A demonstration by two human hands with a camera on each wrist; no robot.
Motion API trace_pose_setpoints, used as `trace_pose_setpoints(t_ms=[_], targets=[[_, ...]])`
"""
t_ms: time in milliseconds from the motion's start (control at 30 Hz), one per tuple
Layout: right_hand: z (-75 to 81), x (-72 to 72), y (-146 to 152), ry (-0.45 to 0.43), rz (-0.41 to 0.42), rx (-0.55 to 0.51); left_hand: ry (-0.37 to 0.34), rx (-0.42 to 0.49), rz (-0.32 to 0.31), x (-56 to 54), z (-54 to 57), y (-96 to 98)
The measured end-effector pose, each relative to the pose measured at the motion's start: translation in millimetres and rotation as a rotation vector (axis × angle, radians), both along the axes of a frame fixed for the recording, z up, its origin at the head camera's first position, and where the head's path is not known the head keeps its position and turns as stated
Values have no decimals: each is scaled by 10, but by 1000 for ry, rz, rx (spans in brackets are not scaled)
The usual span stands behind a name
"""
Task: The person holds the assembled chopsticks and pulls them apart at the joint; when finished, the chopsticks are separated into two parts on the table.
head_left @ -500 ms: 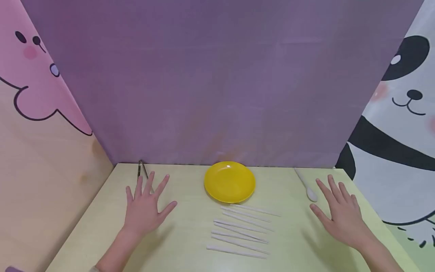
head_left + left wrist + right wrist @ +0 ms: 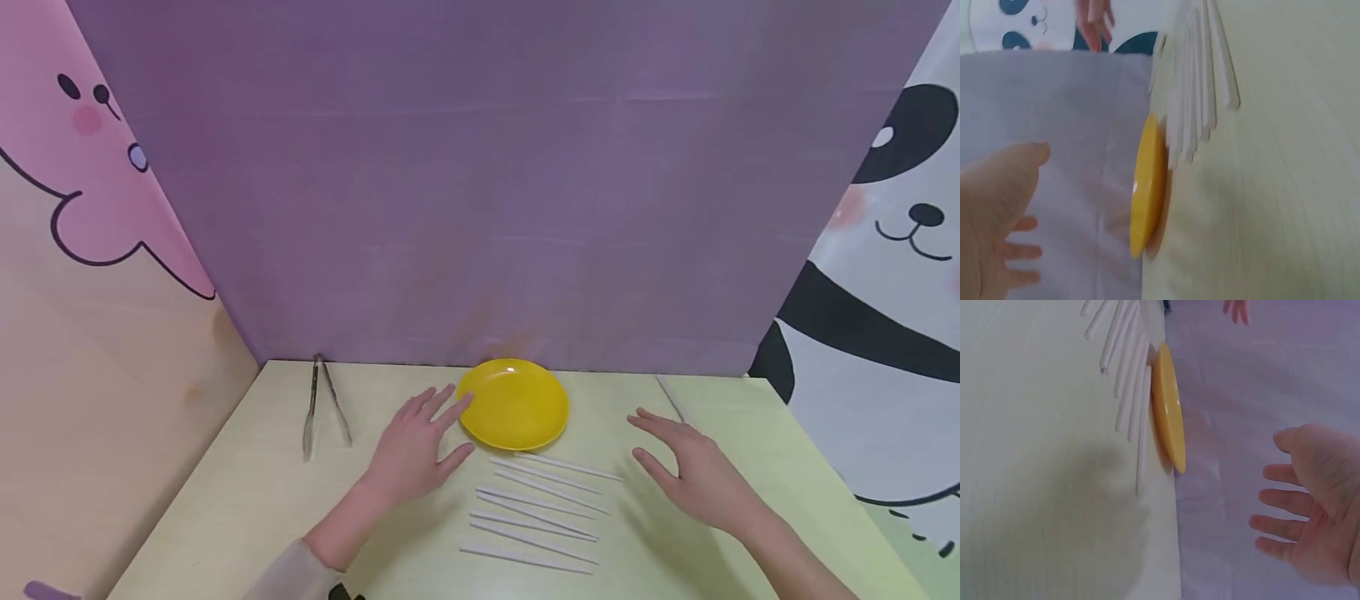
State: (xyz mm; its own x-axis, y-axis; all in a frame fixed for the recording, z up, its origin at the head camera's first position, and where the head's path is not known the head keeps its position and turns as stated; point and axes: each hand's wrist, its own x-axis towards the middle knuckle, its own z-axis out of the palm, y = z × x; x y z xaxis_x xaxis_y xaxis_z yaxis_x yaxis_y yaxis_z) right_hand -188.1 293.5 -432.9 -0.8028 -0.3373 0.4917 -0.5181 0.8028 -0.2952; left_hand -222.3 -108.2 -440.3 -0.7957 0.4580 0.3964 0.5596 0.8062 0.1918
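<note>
L hand (image 2: 408, 454) & R hand (image 2: 703, 477), each grip apart, flank yel plate (image 2: 513, 407) & wht sticks (image 2: 536, 503).

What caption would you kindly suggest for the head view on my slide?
Two empty hands hover over a pale table with a yellow plate, white chopsticks and metal tongs.

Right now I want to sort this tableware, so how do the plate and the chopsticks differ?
The plate is bright yellow; the chopsticks are whitish. The plate is round and broad, while the chopsticks are thin and straight. The plate is a single piece; the chopsticks are several, laid in a loose row. Both rest on the table, and neither is held.
</note>
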Motion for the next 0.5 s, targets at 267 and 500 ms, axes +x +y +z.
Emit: trace_pose_setpoints(t_ms=[267,500], targets=[[-152,-223,-211,-60,24,15,-151,15,-242,-223,-73,589],[-283,-378,-308,-166,77,30,-176,-118,-295,-382,-274,1038]])
